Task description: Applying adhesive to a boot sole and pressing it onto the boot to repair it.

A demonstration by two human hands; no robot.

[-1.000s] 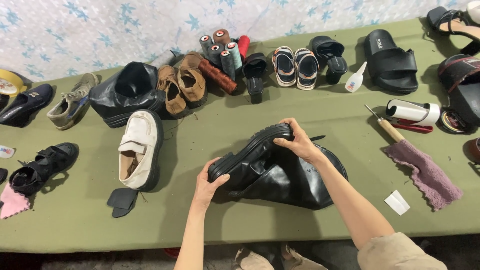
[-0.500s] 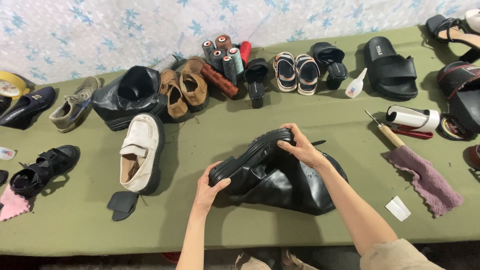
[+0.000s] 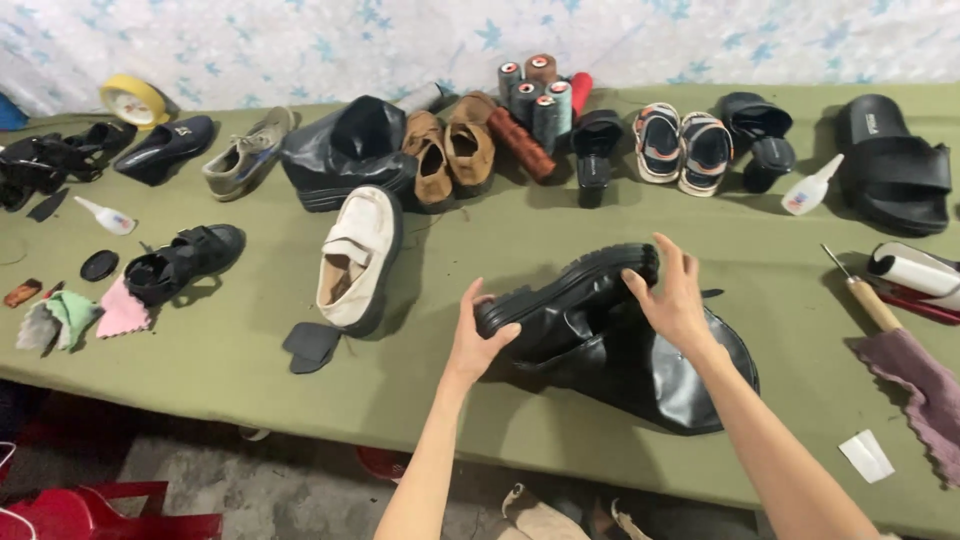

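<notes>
Black boot (image 3: 610, 335), chunky-soled, is lying on its side at centre-right of the head view, on the green table (image 3: 250, 340), with its soft leather shaft spreading toward the lower right. The toe end of the sole is being gripped by the left hand (image 3: 478, 335), thumb over the edge and fingers behind it. The heel end of the sole is being touched by the right hand (image 3: 672, 295), whose fingers are spread and only lightly curled over the sole, so that a firm clasp cannot be confirmed. Both forearms are entering from the lower edge of the frame.

Left of the boot, a cream strap shoe (image 3: 358, 258) is lying with its opening upward, and a dark insole piece (image 3: 310, 346) is resting just beside its toe. Farther left, a black sandal (image 3: 185, 262) is standing near a pink cloth (image 3: 122, 314).

Along the upper part of the frame, a second black boot (image 3: 345, 150), a pair of brown suede shoes (image 3: 450, 150) and a cluster of thread spools (image 3: 535, 95) are being shown side by side. A pair of striped sandals (image 3: 682, 148) and a black slide (image 3: 895, 165) are lying to the upper right, with a small glue bottle (image 3: 810, 188) between them.

At the right edge, a wooden-handled awl (image 3: 862, 292) is lying above a mauve cloth (image 3: 915, 375), well apart from the boot.
</notes>
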